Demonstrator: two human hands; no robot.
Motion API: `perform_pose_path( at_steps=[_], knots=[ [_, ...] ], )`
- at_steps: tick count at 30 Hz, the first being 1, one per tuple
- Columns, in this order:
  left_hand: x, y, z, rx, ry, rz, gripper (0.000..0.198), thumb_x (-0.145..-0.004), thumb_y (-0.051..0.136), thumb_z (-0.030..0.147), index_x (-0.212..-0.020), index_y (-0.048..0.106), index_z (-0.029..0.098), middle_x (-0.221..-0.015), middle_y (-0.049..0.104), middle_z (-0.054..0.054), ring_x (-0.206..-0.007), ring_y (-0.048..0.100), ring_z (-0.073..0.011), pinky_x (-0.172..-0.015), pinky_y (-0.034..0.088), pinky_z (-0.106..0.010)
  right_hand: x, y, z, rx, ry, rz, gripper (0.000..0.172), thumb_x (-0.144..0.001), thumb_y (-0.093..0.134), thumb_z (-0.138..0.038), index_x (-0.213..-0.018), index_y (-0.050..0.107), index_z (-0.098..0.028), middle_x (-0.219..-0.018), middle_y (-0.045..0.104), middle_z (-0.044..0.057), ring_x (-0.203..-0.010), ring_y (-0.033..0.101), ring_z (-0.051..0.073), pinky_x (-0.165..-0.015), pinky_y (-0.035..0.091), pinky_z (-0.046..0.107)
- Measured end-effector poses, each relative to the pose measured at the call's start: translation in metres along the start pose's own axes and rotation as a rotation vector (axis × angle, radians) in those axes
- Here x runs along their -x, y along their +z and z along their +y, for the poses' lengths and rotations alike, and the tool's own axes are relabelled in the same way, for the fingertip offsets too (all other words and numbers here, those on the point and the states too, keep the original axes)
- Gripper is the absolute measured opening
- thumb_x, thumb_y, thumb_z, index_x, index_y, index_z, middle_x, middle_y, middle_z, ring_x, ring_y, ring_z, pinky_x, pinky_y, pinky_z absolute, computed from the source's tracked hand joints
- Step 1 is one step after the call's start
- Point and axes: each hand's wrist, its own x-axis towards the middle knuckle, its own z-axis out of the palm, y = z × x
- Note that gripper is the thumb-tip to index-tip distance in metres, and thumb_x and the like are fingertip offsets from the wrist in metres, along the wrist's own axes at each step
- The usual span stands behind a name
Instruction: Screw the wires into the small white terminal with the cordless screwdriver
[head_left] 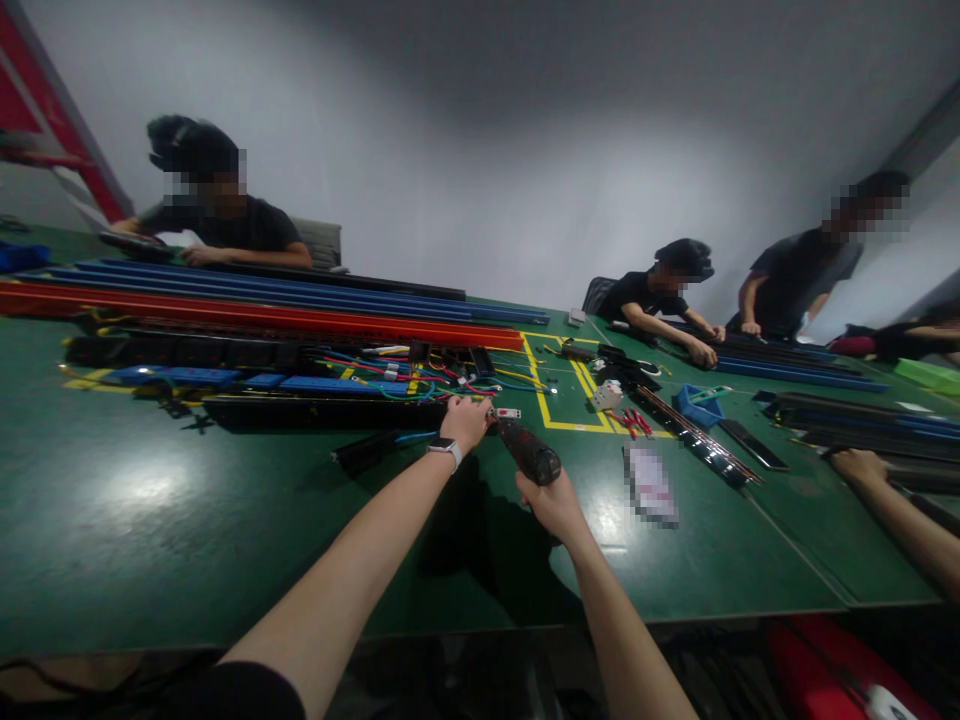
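My left hand [465, 420], a watch on its wrist, is closed on the right end of a long black strip housing [315, 410] lying across the green table [150, 520]. My right hand [551, 500] grips a black powered screwdriver [529, 450] whose tip points at that same end, beside my left fingers. Loose red, blue and yellow wires [420, 375] sit just behind the housing.
Long red and blue rails [262, 310] run across the table's far side. A yellow taped rectangle [570, 395], a blue tray [699, 405], red cutters [634, 422] and black strips [705, 445] lie to the right. Three people work at the far edge; another person's arm [892, 510] reaches in at right.
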Motion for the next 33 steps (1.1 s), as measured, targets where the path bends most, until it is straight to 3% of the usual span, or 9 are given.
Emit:
perform_pose_path(
  at_steps=[33],
  knots=[
    [-0.0001, 0.0029, -0.0008, -0.004, -0.007, 0.017, 0.026, -0.096, 0.053, 0.041, -0.112, 0.064, 0.024, -0.1, 0.073, -0.011, -0.107, 0.06, -0.0291, -0.1, 0.03, -0.047, -0.0005, 0.0001, 0.0008, -0.003, -0.01, -0.001, 0.018, -0.083, 0.061, -0.032, -0.095, 0.062, -0.019, -0.064, 0.058, -0.003, -0.056, 0.056, 0.015, -0.054, 0.046, 0.026]
  ],
)
